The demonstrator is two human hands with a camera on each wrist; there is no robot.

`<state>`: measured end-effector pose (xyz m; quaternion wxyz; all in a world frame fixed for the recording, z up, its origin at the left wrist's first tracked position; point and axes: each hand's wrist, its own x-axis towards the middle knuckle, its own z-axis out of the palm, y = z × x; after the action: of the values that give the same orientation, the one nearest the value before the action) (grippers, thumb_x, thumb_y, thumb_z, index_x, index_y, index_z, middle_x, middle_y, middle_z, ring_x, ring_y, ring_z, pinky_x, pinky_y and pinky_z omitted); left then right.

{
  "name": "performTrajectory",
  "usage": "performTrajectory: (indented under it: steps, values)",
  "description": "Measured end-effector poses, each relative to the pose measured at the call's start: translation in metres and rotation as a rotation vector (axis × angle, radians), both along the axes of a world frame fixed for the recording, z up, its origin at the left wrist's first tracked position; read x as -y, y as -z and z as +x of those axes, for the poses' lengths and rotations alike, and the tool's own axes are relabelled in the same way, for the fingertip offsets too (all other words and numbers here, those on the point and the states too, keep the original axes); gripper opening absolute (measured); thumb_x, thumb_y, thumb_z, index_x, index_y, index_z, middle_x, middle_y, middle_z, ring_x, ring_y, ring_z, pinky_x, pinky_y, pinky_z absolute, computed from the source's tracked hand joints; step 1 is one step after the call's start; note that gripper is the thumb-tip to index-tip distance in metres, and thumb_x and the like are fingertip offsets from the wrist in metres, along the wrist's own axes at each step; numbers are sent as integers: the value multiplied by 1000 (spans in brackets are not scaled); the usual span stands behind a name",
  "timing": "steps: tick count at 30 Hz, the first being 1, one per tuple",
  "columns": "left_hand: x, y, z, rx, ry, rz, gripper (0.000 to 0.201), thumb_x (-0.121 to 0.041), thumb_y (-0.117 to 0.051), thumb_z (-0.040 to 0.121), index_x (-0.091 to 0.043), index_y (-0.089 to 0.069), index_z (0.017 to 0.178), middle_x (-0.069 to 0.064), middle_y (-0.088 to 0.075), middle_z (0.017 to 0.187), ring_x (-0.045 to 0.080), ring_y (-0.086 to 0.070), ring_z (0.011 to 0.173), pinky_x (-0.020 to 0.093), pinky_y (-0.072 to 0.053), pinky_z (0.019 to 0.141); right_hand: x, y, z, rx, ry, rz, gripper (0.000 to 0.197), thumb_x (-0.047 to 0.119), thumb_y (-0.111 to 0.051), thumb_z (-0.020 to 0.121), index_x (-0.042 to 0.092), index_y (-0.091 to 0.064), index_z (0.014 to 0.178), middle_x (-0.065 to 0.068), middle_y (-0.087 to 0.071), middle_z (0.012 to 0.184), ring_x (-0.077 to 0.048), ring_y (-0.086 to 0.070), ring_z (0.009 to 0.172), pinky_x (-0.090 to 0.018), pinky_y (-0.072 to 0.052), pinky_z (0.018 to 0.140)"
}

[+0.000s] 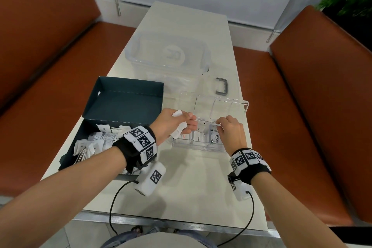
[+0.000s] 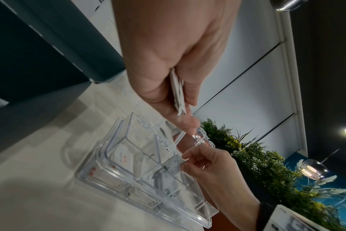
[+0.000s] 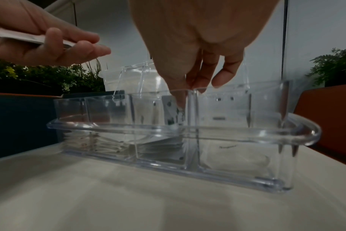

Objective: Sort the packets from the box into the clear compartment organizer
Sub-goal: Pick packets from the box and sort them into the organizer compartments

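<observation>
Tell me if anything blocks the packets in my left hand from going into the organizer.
Nothing visible does. The lid is tipped back, leaving the organizer open. The left hand holds its packets above the left end; the right hand reaches into another compartment.
</observation>
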<state>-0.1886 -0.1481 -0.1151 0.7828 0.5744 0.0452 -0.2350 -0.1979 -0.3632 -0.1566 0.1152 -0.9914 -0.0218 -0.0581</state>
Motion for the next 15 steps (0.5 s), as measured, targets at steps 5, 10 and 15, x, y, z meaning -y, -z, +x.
performTrajectory:
  steps: [5,10,15]
  values:
    - [-2,3,-1,2,-3,6,27,-11,-62,94,14,-64,103,26,-69,96,27,-72,79,25,-59,64,0,-4,2,11,16,19,13,11,-51,96,5,-62,101,-11,-57,97,-30,-54,85,-38,-40,78]
    - [-2,3,0,1,8,1,27,-12,-63,94,14,-65,102,23,-70,91,26,-72,77,25,-58,63,-1,-4,6,-5,15,-5,13,11,-51,96,6,-62,100,-10,-57,97,-29,-54,85,-36,-38,79]
    - [-2,3,1,-11,2,8,24,-14,-64,93,9,-67,99,22,-71,91,26,-72,77,24,-57,62,-2,-6,8,0,18,7,10,10,-53,95,5,-61,97,-9,-57,94,-28,-53,84,-36,-36,79]
